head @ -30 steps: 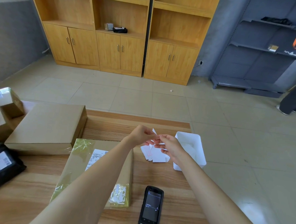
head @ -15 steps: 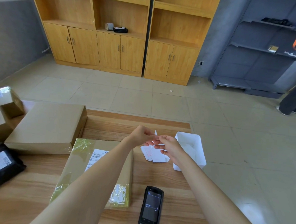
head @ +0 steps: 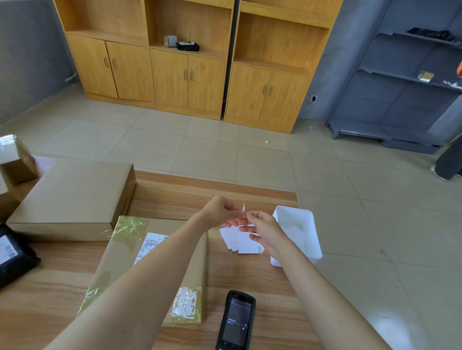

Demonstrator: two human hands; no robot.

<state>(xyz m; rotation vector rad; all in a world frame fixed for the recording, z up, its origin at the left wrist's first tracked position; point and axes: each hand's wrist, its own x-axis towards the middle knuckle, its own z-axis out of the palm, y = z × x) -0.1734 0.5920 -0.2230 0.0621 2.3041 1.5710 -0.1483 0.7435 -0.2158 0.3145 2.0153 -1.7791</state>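
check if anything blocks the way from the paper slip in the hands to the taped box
Nothing visible stands between them. The left hand and right hand pinch the paper slip in the air right of the taped box. Only the left forearm crosses over the box top; the label stack lies below the hands.

Left hand (head: 218, 210); right hand (head: 264, 228); fingertips (head: 246, 216) together

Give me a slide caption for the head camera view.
Left hand and right hand pinch a white paper slip above a label stack on the wooden table, beside a white bin.
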